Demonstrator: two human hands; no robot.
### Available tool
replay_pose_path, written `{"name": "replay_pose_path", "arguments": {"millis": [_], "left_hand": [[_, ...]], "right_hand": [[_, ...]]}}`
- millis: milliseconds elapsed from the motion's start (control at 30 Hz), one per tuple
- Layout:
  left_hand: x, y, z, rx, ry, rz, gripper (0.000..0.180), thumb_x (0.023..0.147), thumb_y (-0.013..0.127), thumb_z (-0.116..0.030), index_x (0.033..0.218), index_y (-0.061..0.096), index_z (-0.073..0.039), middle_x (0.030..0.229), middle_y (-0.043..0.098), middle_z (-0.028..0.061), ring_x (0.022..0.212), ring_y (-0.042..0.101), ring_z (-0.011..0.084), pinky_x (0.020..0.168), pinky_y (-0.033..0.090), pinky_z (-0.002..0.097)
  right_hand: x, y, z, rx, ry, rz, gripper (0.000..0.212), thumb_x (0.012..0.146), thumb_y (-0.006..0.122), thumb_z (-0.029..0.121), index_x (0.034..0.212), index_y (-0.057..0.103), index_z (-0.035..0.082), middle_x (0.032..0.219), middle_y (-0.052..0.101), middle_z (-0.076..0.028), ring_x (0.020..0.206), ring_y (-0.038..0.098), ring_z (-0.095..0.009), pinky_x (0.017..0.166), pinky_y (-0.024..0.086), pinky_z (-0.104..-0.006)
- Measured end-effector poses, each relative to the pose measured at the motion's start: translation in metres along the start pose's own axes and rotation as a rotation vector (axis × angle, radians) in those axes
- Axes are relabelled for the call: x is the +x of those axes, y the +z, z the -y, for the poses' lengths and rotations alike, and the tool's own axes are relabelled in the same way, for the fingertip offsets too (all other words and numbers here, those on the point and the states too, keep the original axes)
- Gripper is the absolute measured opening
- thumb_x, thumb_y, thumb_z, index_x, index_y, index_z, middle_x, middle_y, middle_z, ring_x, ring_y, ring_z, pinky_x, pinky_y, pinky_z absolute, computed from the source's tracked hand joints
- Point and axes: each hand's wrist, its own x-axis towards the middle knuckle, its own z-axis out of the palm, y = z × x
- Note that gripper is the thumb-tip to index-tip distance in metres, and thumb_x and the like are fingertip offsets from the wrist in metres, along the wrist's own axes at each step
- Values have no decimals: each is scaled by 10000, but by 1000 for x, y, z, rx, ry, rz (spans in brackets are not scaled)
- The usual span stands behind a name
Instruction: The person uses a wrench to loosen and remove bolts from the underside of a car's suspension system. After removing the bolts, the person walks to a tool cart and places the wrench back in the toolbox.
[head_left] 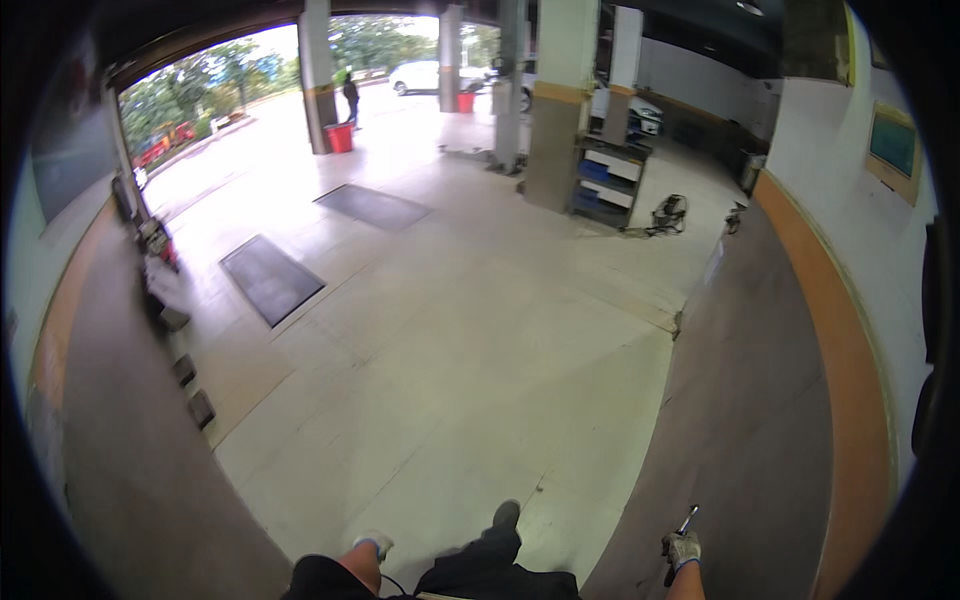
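My right hand (682, 549), in a pale work glove, is closed around a hand tool with a shiny metal shaft (689, 517) pointing up and away. A dark end of the tool sticks out below the fist; its exact kind is too small to make out. My left hand (375, 543), also gloved, hangs low beside my body, apart from anything I can see. Its fingers are blurred and partly turned from view. One dark shoe (507, 514) is stretched forward on the pale floor.
Two dark floor plates (272, 280) lie ahead on the left. A tool cart (607, 180) stands by a thick pillar (555, 140), with a black fan (669, 213) beside it. Red bins (340, 138), a person (350, 100) and a white car (415, 77) are near the wide doorway. Walls flank both sides.
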Motion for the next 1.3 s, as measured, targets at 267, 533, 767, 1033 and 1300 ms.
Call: {"name": "replay_pose_path", "arguments": {"millis": [267, 533, 767, 1033, 1300], "left_hand": [[61, -226, -404, -29, 195, 69, 427, 970, 625, -395, 1089, 722, 3, 909, 738, 129, 796, 719, 232, 780, 581, 390], [134, -415, -768, -214, 425, -97, 463, 981, 638, -376, 1206, 676, 27, 897, 732, 135, 756, 705, 239, 713, 598, 385], [198, -495, -892, -70, 180, 11, 421, 953, 651, -389, 953, 731, 24, 828, 741, 145, 689, 714, 237, 673, 592, 396], [377, -612, -1067, 622, 192, 138, 442, 905, 702, -303, 1319, 660, -156, 1168, 746, 116, 1023, 733, 288, 884, 591, 424], [406, -832, -1454, 97, 173, -153, 472, 948, 615, -441, 910, 775, 1, 876, 772, 128, 776, 746, 261, 796, 577, 426]], "right_hand": [[75, 65, 74, -680, 308, 355, 443, 875, 663, 497, 972, 788, 84, 852, 763, -127, 799, 731, -242, 760, 579, -395], [254, 59, 256, -579, 405, 423, 358, 885, 639, 407, 949, 777, 83, 783, 734, -102, 731, 707, -228, 696, 558, -397], [519, -12, 567, -713, 208, 365, 290, 894, 618, 328, 928, 768, 82, 722, 709, -81, 672, 686, -215, 641, 539, -399], [830, -80, 972, -114, -329, 46, 279, 866, 682, 346, 895, 730, 73, 686, 682, -56, 540, 613, -177, 502, 485, -349], [902, -84, 952, -1112, -57, 798, 361, 843, 677, 417, 998, 777, 106, 912, 757, -96, 782, 700, -231, 741, 539, -391]]}}
